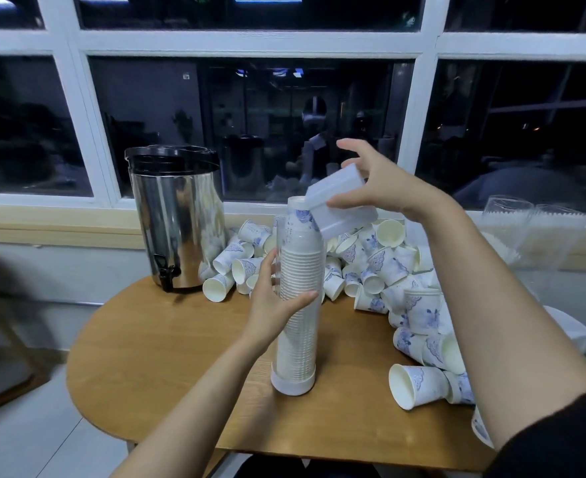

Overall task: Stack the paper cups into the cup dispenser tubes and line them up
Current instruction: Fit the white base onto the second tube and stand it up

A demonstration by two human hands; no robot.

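On the tabletop, left hand grips an upright cup-filled tube; right hand holds a cap tilted at its top.

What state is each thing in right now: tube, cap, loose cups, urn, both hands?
Tube: upright, full, uncapped.
Cap: tilted against the tube's top, not seated.
Loose cups: heaped, mostly on their sides.
Urn: upright, lid on.
Left hand: grips the tube.
Right hand: holds the cap.
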